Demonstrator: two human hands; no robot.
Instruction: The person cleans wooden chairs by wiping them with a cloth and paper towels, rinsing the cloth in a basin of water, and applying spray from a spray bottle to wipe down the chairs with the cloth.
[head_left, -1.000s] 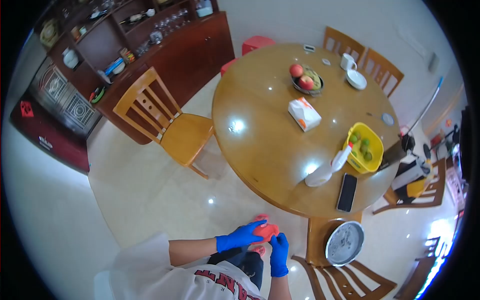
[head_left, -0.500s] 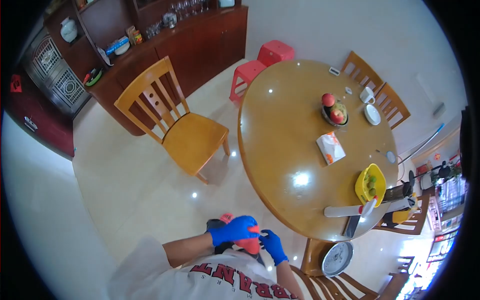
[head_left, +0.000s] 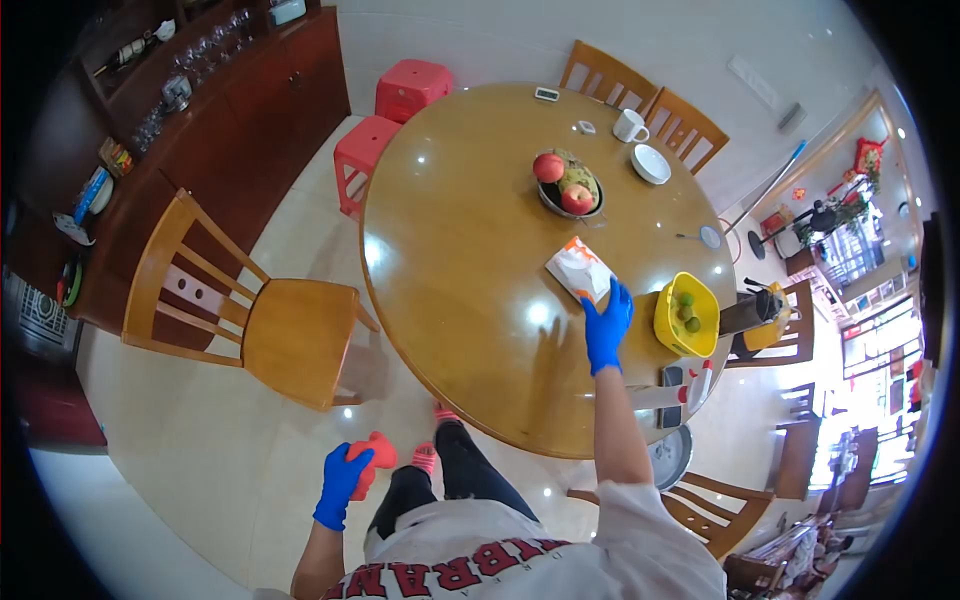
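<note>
Low at the left, my left hand [head_left: 341,485], in a blue glove, grips a red cloth-like item [head_left: 376,462] above the floor. My right hand [head_left: 608,325], also gloved in blue, reaches over the round wooden table [head_left: 460,290]. Its fingers are apart at the near edge of a white and orange tissue pack [head_left: 580,268]; whether they touch it is hard to tell. Right of this hand is a yellow basket [head_left: 668,318] holding green fruit [head_left: 686,312]. A white spray bottle [head_left: 655,397] lies near the table's edge, across a phone [head_left: 671,412].
A metal bowl of fruit [head_left: 577,200], a white mug [head_left: 629,126] and a white dish [head_left: 650,164] stand farther back. A wooden chair [head_left: 300,335] is at the left, red stools [head_left: 365,148] behind the table. A metal basin [head_left: 670,456] sits beyond the near edge.
My hands have separated. The left moved left with the red item; the right let go of it or left it and reached forward over the table to the tissue pack. The view has shifted.
</note>
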